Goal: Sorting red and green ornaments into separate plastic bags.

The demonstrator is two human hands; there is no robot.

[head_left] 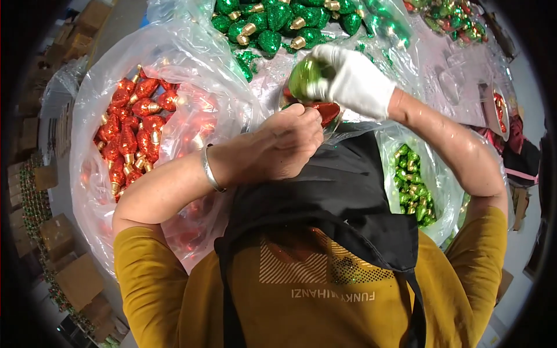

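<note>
My right hand [360, 81] wears a white glove and is closed on a shiny light green bulb ornament [304, 78], which is slightly blurred. Just below it, my bare left hand [287, 139] is curled into a fist with a metal bracelet [212, 168] at the wrist. What its fingers hold is hidden. A glossy red ornament [328, 110] shows beside the left fingertips, under the right hand. Clear plastic shows around it, close to the edge of my black apron [325, 191].
Left lies a clear plastic bag of red glitter bulbs [136, 127]. Dark green glitter bulbs [278, 20] fill plastic ahead. Small light green bulbs [413, 185] sit in a bag at right. Mixed red and green ornaments [455, 23] lie far right. Cardboard boxes [75, 278] stand on the left floor.
</note>
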